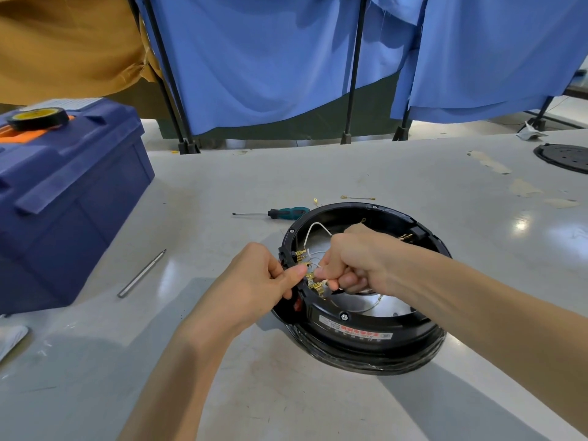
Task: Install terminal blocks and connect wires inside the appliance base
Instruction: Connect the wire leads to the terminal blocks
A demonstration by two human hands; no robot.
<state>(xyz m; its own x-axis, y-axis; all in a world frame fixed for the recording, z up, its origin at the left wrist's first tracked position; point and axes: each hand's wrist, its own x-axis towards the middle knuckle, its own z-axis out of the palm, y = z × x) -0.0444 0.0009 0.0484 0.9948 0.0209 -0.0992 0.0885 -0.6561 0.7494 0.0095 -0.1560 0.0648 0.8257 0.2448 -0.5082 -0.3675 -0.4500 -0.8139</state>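
Note:
A round black appliance base [375, 332] lies on the table, open side up, with a shiny metal floor inside. Brass terminals [313, 283] line the inside of its left rim, and a white wire [313, 229] arcs over them. My left hand [264, 281] grips the left rim from outside, thumb pressed beside the terminals. My right hand [353, 262] reaches inside the base with curled fingers and pinches a wire connector at the terminals. The fingertips hide the joint itself.
A green-handled screwdriver [280, 213] lies just behind the base. A metal rod [141, 273] lies to the left. A blue toolbox [60, 198] with a tape roll [38, 117] fills the far left. Loose brass-tipped wires [358, 197] and a black round cover [564, 157] sit farther back.

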